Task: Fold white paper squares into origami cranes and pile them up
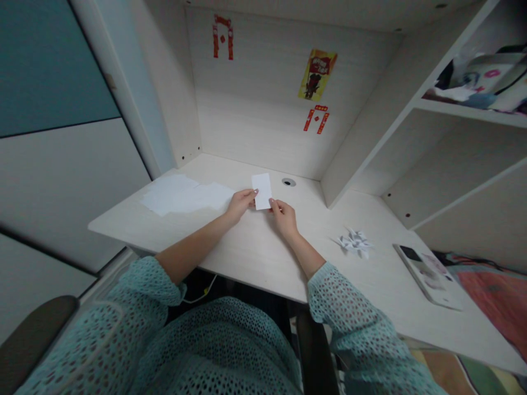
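Observation:
A small white rectangle of paper (262, 189) is held upright above the desk, between my two hands. My left hand (242, 204) pinches its left edge, thumb in front. At its lower right edge, my right hand (284, 215) pinches it between thumb and fingers. Whether the paper is one layer or folded, I cannot tell. To the left of my left hand, loose white paper sheets (177, 195) lie spread and overlapping. A cluster of folded white paper pieces (354, 242) with pointed tips rests on the desk to the right of my right hand.
The pale desk (242, 247) has a round cable hole (289, 182) near the back panel. A phone-like white device (427, 275) lies at the right. Shelves (461, 107) rise on the right, the upper one holding bags. Red stickers (223, 38) and a yellow picture (317, 75) are on the back panel.

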Available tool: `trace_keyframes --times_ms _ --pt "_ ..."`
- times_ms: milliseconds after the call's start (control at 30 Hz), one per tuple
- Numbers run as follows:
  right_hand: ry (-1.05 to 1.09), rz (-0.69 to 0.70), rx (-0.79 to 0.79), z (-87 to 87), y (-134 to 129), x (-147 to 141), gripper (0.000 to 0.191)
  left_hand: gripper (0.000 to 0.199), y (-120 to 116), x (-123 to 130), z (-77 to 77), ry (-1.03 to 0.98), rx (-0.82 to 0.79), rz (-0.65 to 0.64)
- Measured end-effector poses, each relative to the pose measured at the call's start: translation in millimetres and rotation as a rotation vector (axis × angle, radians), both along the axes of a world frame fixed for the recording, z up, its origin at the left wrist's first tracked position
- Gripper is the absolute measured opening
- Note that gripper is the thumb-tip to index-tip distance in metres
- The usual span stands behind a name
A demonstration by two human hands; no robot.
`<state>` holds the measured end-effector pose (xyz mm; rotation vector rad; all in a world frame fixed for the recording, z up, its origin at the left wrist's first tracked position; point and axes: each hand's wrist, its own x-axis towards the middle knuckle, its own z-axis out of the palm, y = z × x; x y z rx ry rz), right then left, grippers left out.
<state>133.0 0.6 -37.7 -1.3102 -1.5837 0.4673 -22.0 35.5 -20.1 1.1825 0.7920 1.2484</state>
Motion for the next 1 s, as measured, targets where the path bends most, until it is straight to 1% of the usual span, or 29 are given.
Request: trace_keyframes --times_ms 67,100,167,233,333,400,533,633,700,867,1000 --pt "0.024 -0.051 0.025 -2.2 0.7 0.5 0.033 0.042 -1.4 1.7 -2.2 0.026 0.003 0.044" --pt "0.033 -0.078 0.052 -2.6 0.4 0.2 0.032 0.040 -2.5 2.5 -2.6 0.039 0.006 0.065" --pt "0.029 -0.104 0.111 -1.8 -1.5 -1.6 0.040 0.036 -5.6 3.9 -1.9 0.070 0.021 0.091" --pt "-0.004 -0.066 0.152 0.0 -4.2 -4.7 0.044 0.033 -9.1 5.5 -0.1 0.098 0.047 0.081" --pt "-0.040 0.034 0.173 2.3 -7.0 -9.0 0.052 0.032 -12.5 7.6 2.3 0.112 0.089 0.029" --pt "-0.038 0.069 0.165 2.9 -7.2 -10.2 0.057 0.033 -12.3 8.0 2.8 0.103 0.101 0.018" --pt "0.013 0.079 0.121 3.0 -5.4 -8.7 0.053 0.043 -8.7 6.2 0.8 0.074 0.070 0.018" --pt "0.074 0.120 0.097 3.0 -3.9 -7.9 0.053 0.047 -6.4 4.2 -1.3 0.063 0.055 0.008" --pt "0.123 0.142 0.081 2.8 -3.0 -8.4 0.053 0.047 -5.9 3.5 -1.8 0.057 0.042 0.013" --pt "0.203 0.139 0.032 2.0 -1.5 -10.9 0.050 0.043 -6.9 3.9 0.1 0.049 -0.014 0.044" --pt "0.222 0.151 0.025 3.2 -3.3 -11.3 0.046 0.041 -6.9 4.4 0.4 0.032 -0.003 0.029"
